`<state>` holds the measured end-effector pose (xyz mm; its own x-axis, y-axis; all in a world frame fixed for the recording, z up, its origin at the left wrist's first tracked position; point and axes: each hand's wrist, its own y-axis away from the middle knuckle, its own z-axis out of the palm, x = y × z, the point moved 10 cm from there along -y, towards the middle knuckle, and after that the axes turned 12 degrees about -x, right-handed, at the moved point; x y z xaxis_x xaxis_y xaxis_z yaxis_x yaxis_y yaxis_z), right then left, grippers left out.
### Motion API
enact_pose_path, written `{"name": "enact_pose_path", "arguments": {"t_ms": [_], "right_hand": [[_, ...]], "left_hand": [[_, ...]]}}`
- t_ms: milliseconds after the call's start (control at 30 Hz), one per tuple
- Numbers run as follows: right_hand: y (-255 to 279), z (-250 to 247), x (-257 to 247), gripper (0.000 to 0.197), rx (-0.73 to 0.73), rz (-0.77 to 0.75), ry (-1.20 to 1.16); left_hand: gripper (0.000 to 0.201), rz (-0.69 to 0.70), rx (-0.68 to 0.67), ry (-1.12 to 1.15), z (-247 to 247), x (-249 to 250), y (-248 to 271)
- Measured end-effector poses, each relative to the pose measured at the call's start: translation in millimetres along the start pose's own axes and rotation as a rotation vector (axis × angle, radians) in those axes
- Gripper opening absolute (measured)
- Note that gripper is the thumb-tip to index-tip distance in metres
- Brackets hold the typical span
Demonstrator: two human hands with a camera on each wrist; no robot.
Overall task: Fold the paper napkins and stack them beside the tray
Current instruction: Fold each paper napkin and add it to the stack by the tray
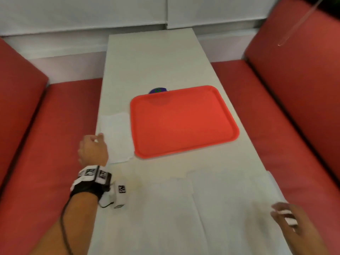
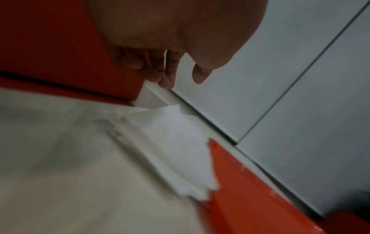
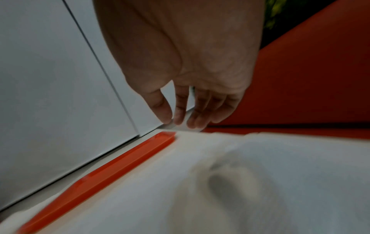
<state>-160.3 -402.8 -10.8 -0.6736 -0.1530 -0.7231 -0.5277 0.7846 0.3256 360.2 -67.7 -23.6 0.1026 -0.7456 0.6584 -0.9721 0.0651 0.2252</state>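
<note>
The tray (image 1: 184, 122) is plain bright red; the folded napkins (image 1: 117, 137) at its 9 o'clock are white, the desk (image 1: 156, 61) pale grey, the bench seats (image 1: 55, 126) red.

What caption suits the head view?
Folded napkins stacked left of the red tray; left hand beside them, right hand over unfolded napkins.

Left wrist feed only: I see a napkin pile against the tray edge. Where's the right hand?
Observer: The right hand hovers at the near right edge of the table, fingers loose, nothing clearly gripped.
Operator: Any napkins left to fold?
Observer: Yes, unfolded napkins lie flat across the table's near end.
Operator: Anything on the tray?
Observer: No, the tray is bare inside.
</note>
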Motion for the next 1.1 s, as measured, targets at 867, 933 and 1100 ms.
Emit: {"name": "enact_pose_path", "arguments": {"t_ms": [867, 933, 1100], "right_hand": [[-63.6, -33.5, 133.3, 0.034, -0.190, 0.286, -0.387], [-39.2, -28.5, 160.9, 0.035, -0.295, 0.450, -0.507], [10.4, -3.8, 199.1, 0.050, -0.542, 0.663, -0.589]], "left_hand": [[0.051, 0.933, -0.791, -0.678, 234.9, 49.7, 415.9], [0.051, 0.915, -0.793, -0.712, 237.5, 45.4, 415.4], [0.049, 0.904, -0.783, -0.742, 240.9, 43.9, 416.2]]}}
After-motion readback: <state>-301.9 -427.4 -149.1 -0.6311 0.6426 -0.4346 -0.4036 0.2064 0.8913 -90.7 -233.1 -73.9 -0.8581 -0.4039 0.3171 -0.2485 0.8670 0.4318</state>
